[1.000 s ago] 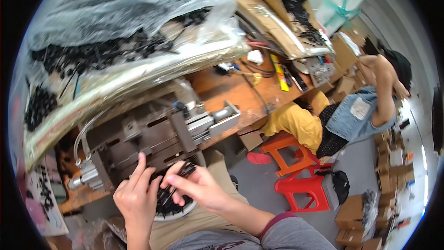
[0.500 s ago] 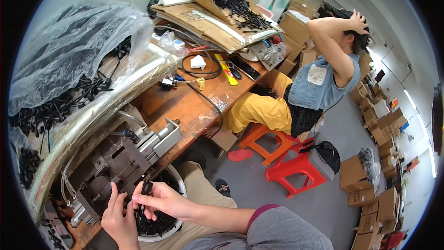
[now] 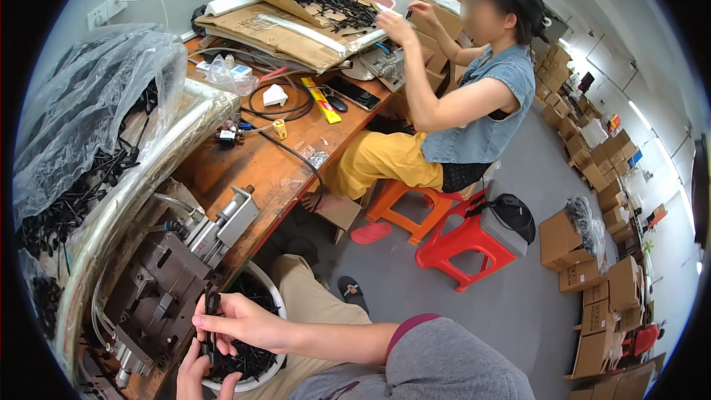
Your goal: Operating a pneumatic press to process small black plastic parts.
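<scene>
My right hand [image 3: 248, 323] is closed on a slim black plastic part [image 3: 212, 304], held upright between thumb and fingers. Just below it, my left hand [image 3: 194, 379] is partly cut off by the lower edge; its fingers are curled but apart, close to the part's lower end. A white bucket [image 3: 275, 292] filled with black plastic pieces [image 3: 248, 361] stands beneath my right hand. Left of my hands, on the wooden bench, sits a metal fixture [image 3: 167, 289] with a pneumatic cylinder [image 3: 229, 226] and clear air hoses.
Plastic sheeting [image 3: 96, 104] covers a heap of black parts at the left. A phone [image 3: 352, 93], a yellow packet [image 3: 321, 101] and cables lie on the bench [image 3: 222, 170]. A co-worker [image 3: 466, 118] sits at the far side near a red stool [image 3: 466, 255]. Cartons [image 3: 566, 244] line the right.
The view has shifted slightly. My left hand has dropped lower, its fingers now curled beneath the part. The co-worker has brought both hands down from the head toward the bench.
</scene>
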A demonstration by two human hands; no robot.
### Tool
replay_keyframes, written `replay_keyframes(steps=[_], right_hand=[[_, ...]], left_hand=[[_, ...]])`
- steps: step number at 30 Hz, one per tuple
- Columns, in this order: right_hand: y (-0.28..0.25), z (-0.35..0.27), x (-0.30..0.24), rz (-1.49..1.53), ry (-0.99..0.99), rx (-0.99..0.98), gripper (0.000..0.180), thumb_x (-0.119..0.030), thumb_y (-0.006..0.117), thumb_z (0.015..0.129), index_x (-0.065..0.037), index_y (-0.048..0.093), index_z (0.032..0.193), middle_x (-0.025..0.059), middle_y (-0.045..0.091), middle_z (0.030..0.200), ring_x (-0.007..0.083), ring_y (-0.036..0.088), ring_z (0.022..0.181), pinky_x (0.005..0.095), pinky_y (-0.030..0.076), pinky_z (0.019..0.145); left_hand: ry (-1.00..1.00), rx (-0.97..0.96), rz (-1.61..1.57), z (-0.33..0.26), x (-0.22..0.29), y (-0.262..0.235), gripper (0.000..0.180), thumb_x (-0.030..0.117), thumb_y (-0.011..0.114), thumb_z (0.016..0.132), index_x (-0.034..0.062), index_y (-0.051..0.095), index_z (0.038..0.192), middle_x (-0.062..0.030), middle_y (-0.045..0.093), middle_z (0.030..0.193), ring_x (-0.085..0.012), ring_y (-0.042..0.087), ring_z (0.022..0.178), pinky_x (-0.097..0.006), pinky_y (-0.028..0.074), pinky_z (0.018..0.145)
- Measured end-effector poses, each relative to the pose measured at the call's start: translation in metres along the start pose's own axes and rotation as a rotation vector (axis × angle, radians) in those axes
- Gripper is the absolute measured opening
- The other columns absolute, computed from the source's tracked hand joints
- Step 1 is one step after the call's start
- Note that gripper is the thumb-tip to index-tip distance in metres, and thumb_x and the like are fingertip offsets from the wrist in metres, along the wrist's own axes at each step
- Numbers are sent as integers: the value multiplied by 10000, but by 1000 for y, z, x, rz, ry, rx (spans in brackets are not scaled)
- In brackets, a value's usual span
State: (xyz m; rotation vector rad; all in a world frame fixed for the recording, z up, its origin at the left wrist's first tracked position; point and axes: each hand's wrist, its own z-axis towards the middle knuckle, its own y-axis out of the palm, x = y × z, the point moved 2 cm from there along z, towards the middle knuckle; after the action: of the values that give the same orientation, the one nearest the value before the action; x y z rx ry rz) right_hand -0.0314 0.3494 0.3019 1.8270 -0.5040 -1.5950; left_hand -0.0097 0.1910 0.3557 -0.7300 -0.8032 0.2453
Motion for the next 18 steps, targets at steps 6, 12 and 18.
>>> replay_keyframes(steps=[6,12,18], right_hand=[[5,-7,-3,24,75,-42,147,-216,571,953,-75,528,945,11,569,795,56,520,532,188,412,458],[5,-1,12,17,124,-76,160,-222,563,963,-64,540,953,9,572,792,53,521,517,182,407,447],[-4,-5,4,-34,162,-58,172,-220,543,973,-49,542,989,36,599,846,67,559,560,196,439,463]], left_hand=[[0,135,-128,-8,6,5,339,-16,727,794,-8,633,1119,-157,632,1136,-230,641,940,-306,533,736],[-1,161,-12,-13,-5,8,331,-133,635,649,-23,652,962,-154,629,1029,-217,618,845,-258,495,630],[-71,126,-107,-2,-10,10,323,-106,698,654,15,708,953,-119,624,935,-239,654,834,-309,565,683]])
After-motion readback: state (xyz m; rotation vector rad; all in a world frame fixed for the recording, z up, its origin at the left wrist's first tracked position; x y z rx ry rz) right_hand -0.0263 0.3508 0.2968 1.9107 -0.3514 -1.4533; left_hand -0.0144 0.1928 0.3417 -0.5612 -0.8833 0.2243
